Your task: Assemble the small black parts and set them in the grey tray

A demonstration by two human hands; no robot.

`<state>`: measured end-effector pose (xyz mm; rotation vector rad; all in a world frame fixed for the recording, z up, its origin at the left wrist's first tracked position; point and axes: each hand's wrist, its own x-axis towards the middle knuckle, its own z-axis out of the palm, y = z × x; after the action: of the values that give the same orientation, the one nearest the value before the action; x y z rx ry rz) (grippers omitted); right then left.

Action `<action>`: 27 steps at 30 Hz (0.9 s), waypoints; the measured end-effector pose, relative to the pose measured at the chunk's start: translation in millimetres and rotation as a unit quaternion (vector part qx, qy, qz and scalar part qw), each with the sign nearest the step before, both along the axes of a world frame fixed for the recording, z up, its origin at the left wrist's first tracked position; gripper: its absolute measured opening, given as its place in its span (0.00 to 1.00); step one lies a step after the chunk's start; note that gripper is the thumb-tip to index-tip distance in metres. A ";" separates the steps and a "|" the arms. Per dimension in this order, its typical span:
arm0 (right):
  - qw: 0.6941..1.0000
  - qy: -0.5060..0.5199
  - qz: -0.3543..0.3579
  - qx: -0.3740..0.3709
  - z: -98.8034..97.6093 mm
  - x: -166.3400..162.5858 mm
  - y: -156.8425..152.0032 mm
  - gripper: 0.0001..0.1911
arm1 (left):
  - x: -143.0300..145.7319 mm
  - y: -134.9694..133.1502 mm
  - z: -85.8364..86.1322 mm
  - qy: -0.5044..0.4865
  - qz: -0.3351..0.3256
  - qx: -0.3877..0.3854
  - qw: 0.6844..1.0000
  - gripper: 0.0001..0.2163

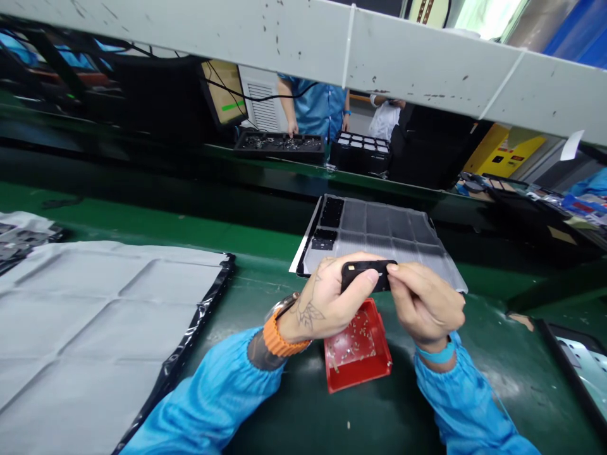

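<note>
My left hand (327, 297) grips a flat black rectangular part (363, 268), its thumb lying across the face. A small pale gold patch shows near the part's left end. At the other end, the thumb and forefinger of my right hand (424, 300) are pinched together against the part's edge; anything tiny between those fingertips is hidden. Below both hands a red bin (358, 376) sits on the green bench (303, 423), with many small pale pieces scattered inside. Behind the hands lies a tray covered by a translucent grey sheet (384, 221), with black parts along its left side.
A large tray under a grey sheet (95, 303) fills the left. Another black-edged tray (581, 363) lies at the right edge. A grey beam (303, 38) crosses overhead. Beyond the bench, a person in blue (315, 107) reaches into a black tray (279, 146); a monitor (226, 95) stands nearby.
</note>
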<state>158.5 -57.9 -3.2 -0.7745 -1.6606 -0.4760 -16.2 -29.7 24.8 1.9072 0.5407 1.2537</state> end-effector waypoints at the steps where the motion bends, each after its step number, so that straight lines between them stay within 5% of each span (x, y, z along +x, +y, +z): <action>1: 1.000 -0.002 -0.003 -0.005 -1.1 0.2 -0.3 0.13 | 0.0 -0.1 0.0 -0.008 -0.005 -0.005 1.000 0.11; 8: 0.999 -0.015 -0.021 0.041 -4.4 -0.1 -0.2 0.16 | -3.9 -0.1 7.7 0.002 -0.004 -0.010 1.000 0.10; 27: 0.999 -0.034 0.000 0.014 -1.8 2.1 -0.4 0.18 | -3.9 -0.3 3.8 0.016 -0.006 -0.045 0.999 0.12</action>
<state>160.6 -58.3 -5.1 -0.7444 -1.7138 -0.5293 -20.0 -30.0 28.6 1.8556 0.5915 1.1752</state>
